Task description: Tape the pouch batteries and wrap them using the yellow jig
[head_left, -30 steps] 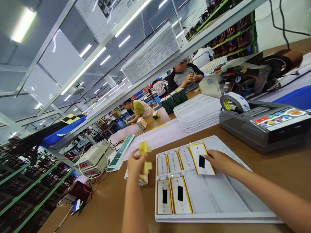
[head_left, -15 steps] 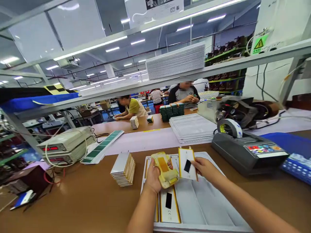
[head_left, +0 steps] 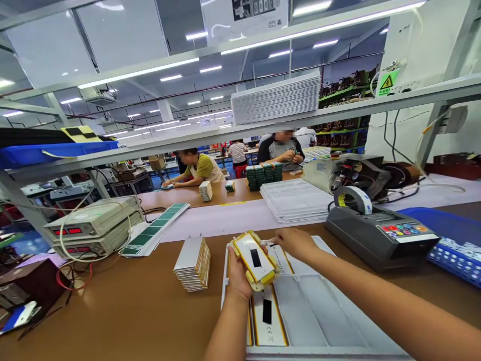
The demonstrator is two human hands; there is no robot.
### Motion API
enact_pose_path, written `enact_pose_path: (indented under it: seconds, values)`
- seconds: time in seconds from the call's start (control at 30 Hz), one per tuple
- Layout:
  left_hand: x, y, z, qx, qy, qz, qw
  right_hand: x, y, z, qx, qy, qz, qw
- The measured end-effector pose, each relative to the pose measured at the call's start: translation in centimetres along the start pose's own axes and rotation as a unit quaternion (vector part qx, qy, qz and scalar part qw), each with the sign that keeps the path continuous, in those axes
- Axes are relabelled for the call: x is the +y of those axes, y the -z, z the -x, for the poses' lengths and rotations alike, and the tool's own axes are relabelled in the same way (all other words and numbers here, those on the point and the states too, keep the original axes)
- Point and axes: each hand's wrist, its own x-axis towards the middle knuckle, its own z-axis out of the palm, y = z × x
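Observation:
My left hand [head_left: 238,276] is closed round a yellow plastic fixture [head_left: 259,286] above the tray. A flat white battery cell [head_left: 254,256] with yellow edges and a black patch lies in this fixture, tilted. Just to its right, my right hand [head_left: 295,244] has its fingers curled together over the tray's far part; what they pinch, if anything, is hidden. Below them another battery cell [head_left: 283,260] lies in the white tray [head_left: 311,311], partly covered. One more battery cell [head_left: 268,321] with a black patch lies in the near left compartment.
Left of the tray stands a stack of battery cells [head_left: 192,263]. A tape dispenser [head_left: 379,240] sits to the right, before a blue bin [head_left: 456,260]. Stacked trays [head_left: 295,199] lie behind. Power supplies [head_left: 93,225] are at the left. Two people work across the bench.
The battery cell that my right hand held beside the fixture now lies in the fixture. My right hand has let it go and moved slightly up and left, over the tray's far part.

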Motion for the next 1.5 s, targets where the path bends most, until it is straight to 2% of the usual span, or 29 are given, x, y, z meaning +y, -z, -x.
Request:
enact_pose_path:
  seconds: [0.1, 0.23, 0.37, 0.57, 0.77, 0.9, 1.0, 1.07, 1.17, 1.23, 1.33, 1.4, 1.5]
  values:
    - [0.2, 0.1, -0.2, 0.000, -0.027, 0.019, 0.999, 2.4, -0.4, -0.7, -0.032, -0.030, 0.056, 0.997]
    - [0.4, 0.3, -0.5, 0.026, -0.038, 0.019, 0.999, 4.1, -2.5, -1.0, -0.069, -0.039, 0.057, 0.995]
    - [0.6, 0.6, -0.6, 0.041, -0.058, 0.024, 0.997, 4.1, -4.2, -1.4, -0.078, -0.062, 0.028, 0.995]
    - [0.7, 0.7, -0.6, 0.052, -0.050, 0.035, 0.997, 4.4, -4.7, -2.7, -0.119, -0.130, -0.084, 0.981]
    - [0.5, 0.9, -0.3, 0.028, -0.033, 0.049, 0.998, 2.2, -4.9, -2.5, -0.175, -0.170, -0.219, 0.945]
    - [0.7, 1.2, 0.0, 0.047, -0.042, 0.046, 0.997, 0.9, -2.8, -2.9, -0.127, -0.151, -0.286, 0.938]
    - [0.6, 1.1, 0.1, 0.041, -0.034, 0.057, 0.997, -0.4, -0.3, -3.2, -0.090, -0.095, -0.342, 0.930]
    - [0.4, 0.7, 0.1, 0.017, -0.029, 0.064, 0.997, -1.9, 0.7, -2.9, -0.097, -0.056, -0.366, 0.924]
    - [0.2, 0.3, 0.3, -0.010, -0.029, 0.069, 0.997, -4.7, 0.7, -1.6, -0.119, -0.011, -0.374, 0.920]
    - [0.3, 0.2, 0.7, -0.022, -0.038, 0.075, 0.996, -5.9, 0.4, -0.3, -0.106, 0.024, -0.326, 0.939]
    - [0.6, 0.0, 1.2, -0.040, -0.058, 0.080, 0.994, -6.3, 0.6, 1.8, -0.017, 0.073, -0.183, 0.980]
    - [0.8, -0.1, 1.5, -0.044, -0.065, 0.071, 0.994, -5.9, 1.0, 3.0, 0.044, 0.086, -0.115, 0.989]
    - [0.6, -0.4, 1.4, -0.006, -0.063, 0.059, 0.996, -5.4, 0.9, 4.0, 0.064, 0.070, -0.088, 0.992]
